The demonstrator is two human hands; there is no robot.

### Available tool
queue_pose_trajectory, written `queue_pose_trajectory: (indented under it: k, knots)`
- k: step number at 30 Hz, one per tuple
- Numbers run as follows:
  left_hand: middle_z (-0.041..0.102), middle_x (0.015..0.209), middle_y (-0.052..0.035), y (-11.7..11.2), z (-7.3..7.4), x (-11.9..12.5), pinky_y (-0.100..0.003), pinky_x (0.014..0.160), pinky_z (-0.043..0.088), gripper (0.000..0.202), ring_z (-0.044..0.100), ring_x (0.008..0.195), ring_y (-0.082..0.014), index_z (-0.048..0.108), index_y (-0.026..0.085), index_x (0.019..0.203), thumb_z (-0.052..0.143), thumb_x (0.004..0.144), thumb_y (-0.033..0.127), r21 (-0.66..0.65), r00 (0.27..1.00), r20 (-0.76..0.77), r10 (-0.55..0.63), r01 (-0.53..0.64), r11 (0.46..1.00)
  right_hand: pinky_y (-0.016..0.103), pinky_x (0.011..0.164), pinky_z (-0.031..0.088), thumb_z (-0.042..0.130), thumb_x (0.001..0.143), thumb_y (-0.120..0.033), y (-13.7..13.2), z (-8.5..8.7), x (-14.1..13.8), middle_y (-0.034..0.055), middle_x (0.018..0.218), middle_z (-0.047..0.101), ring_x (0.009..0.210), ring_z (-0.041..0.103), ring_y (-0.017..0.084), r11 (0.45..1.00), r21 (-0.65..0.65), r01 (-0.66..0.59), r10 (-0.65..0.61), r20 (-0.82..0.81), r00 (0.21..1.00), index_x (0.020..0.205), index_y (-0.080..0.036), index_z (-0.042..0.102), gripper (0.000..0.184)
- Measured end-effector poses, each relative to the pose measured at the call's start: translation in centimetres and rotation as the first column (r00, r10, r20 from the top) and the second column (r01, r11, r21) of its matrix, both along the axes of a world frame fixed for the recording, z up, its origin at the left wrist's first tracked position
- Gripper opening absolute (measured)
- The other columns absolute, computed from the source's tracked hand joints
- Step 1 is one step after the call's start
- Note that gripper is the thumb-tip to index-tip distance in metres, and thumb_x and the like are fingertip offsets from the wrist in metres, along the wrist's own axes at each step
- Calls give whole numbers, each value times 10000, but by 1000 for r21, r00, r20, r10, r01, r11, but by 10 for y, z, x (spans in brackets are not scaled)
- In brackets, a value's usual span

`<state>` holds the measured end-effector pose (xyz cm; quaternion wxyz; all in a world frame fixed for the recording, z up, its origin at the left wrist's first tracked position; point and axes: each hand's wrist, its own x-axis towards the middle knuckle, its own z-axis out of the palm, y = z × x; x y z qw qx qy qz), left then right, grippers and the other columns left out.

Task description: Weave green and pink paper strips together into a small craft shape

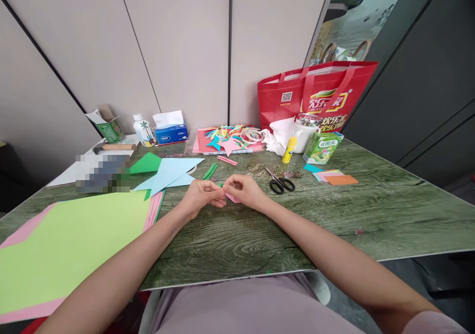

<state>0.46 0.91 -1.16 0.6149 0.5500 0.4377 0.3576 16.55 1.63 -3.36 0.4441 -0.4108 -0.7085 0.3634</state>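
Note:
My left hand (202,195) and my right hand (245,189) meet over the middle of the green wood-grain table (371,210). Both pinch a small pink piece of paper (233,198), which shows between and under the fingers. Their fingers are curled and pressed together on it. Black-handled scissors (280,181) lie just right of my right hand. A green paper strip (210,171) and a pink strip (227,160) lie just beyond the hands.
Large light-green and pink sheets (74,245) cover the left. Light-blue paper (168,173) lies behind them. At the back are a pile of coloured paper stars (230,138), a tissue box (170,132), a glue stick (288,150), a red bag (315,94) and small coloured sheets (334,176).

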Motion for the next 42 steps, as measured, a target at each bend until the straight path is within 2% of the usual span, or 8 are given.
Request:
queue_pose_trajectory:
  k: [6, 11, 18, 24, 29, 33, 36, 42]
  knots:
    - [682, 590, -57, 1, -3, 0, -282, 544, 544, 240, 641, 504, -158, 641, 99, 627, 777, 535, 274, 30, 999, -20, 26, -25, 999, 187, 454, 353, 567, 719, -282, 1, -2, 1, -20, 561, 552, 462, 447, 70, 999, -22, -38, 38, -11, 999, 670, -138, 574, 152]
    - [684, 613, -58, 0, -1, 1, -266, 536, 540, 219, 636, 512, -147, 645, 98, 657, 759, 564, 261, 43, 999, -34, -2, 4, 999, 192, 451, 347, 578, 721, -313, 1, 0, 2, -25, 532, 538, 449, 437, 72, 999, -27, -36, 36, 0, 999, 658, -142, 572, 182]
    - [618, 464, -23, -2, 4, 0, -180, 357, 423, 200, 537, 374, -96, 657, 107, 671, 695, 650, 302, 91, 988, -113, -109, 120, 989, 189, 419, 332, 570, 732, -331, -2, 4, 2, -20, 513, 557, 409, 434, 70, 997, -50, -56, 55, -8, 998, 657, -147, 561, 199]
    - [597, 425, -19, -6, 6, 4, -167, 301, 351, 242, 486, 315, -80, 604, 116, 552, 703, 625, 325, 126, 986, -150, -71, 90, 988, 181, 409, 317, 565, 726, -290, -5, 6, 0, -39, 481, 498, 402, 409, 62, 1000, -19, -18, 18, 13, 1000, 630, -146, 546, 174]
    - [558, 384, 2, -7, 8, 5, -175, 319, 375, 269, 493, 312, -88, 568, 119, 558, 688, 635, 347, 196, 982, -158, -102, 133, 972, 176, 408, 306, 536, 749, -266, -8, 9, 0, -45, 483, 484, 405, 402, 60, 999, 9, -48, 47, 45, 998, 646, -143, 543, 161]
    - [569, 404, 3, -6, 6, 4, -179, 333, 393, 280, 506, 329, -91, 556, 124, 584, 668, 656, 370, 192, 978, -157, -136, 165, 967, 177, 429, 315, 545, 751, -283, -6, 7, 1, -45, 489, 482, 426, 392, 58, 1000, 21, -22, 21, 44, 999, 641, -140, 546, 180]
    - [589, 449, 2, -4, 4, 4, -172, 323, 385, 278, 506, 344, -86, 558, 130, 612, 665, 664, 380, 181, 984, -131, -122, 145, 973, 181, 444, 338, 560, 746, -322, -2, 5, 2, -43, 509, 499, 441, 408, 60, 1000, -12, -28, 27, -12, 1000, 662, -139, 555, 202]
    - [604, 525, -4, 1, 3, 2, -178, 337, 393, 250, 514, 382, -84, 589, 134, 669, 644, 691, 377, 226, 999, -47, 13, -2, 974, 198, 521, 452, 619, 709, -366, 2, 4, 5, 11, 696, 613, 565, 531, 83, 977, -148, -151, 119, -207, 971, 830, -138, 595, 259]
